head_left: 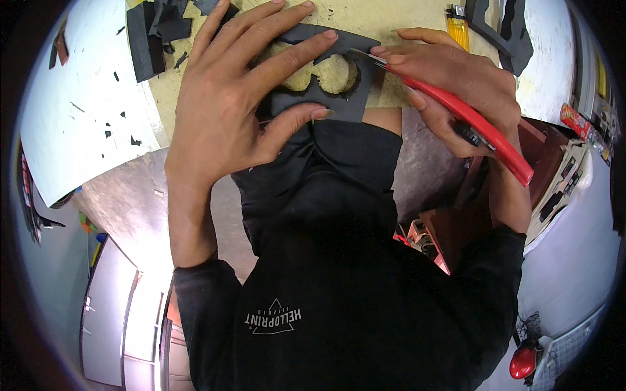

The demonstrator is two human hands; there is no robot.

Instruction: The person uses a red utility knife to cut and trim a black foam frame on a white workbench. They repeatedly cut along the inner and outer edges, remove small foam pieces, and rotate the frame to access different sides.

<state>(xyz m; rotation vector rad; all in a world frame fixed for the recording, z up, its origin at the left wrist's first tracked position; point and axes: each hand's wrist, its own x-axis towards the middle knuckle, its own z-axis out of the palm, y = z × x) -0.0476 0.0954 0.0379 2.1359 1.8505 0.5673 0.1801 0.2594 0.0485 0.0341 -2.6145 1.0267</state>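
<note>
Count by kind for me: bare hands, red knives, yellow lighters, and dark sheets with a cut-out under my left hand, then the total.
Bare hands: 2 (left hand, right hand)
Red knife: 1
Yellow lighter: 1
Dark sheet: 1
Total: 5

The left hand (225, 98) lies spread across a dark sheet (349, 107) with a rounded cut-out between its thumb and index finger. The right hand (479, 85) grips a red-handled knife (466, 117), its tip at the sheet just right of the left index fingertip. Dark scraps (146, 42) lie left of the left hand; a yellow lighter (458, 29) stands out just beyond the right hand.
</note>
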